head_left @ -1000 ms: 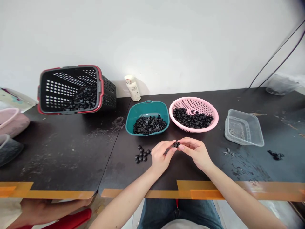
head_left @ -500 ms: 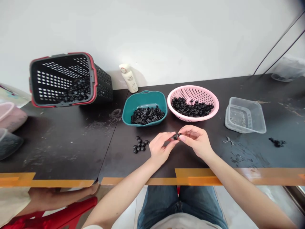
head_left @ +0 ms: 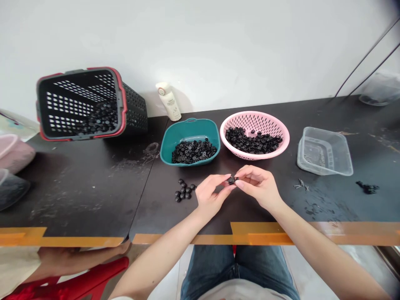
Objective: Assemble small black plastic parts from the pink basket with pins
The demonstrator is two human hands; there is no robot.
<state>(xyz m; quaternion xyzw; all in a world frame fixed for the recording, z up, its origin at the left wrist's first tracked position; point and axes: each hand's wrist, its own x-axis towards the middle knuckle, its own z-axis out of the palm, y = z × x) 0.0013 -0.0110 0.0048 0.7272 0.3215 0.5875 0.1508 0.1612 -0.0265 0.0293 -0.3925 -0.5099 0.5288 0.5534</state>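
My left hand [head_left: 212,195] and my right hand [head_left: 258,187] meet over the dark tabletop, pinching a small black plastic part [head_left: 231,180] between their fingertips. Much of that part is hidden by my fingers. Left of my left hand, a small group of loose black round pieces [head_left: 184,190] lies on the table. Behind my hands stand a teal plastic tub [head_left: 190,130] and a pink perforated colander [head_left: 254,118], each holding a heap of similar black pieces. A clear plastic tray [head_left: 325,160] sits to the right.
A black and red perforated basket [head_left: 81,104] lies tipped on its side at back left, with black pieces inside. A white bottle [head_left: 168,102] stands by the wall. Small metal bits [head_left: 301,185] and a black clump [head_left: 367,188] lie right. Another person's hand [head_left: 59,260] shows lower left.
The view has shifted, so the table sits higher in the picture than a second ago. My hands still pinch the black part, with only slight finger movement.
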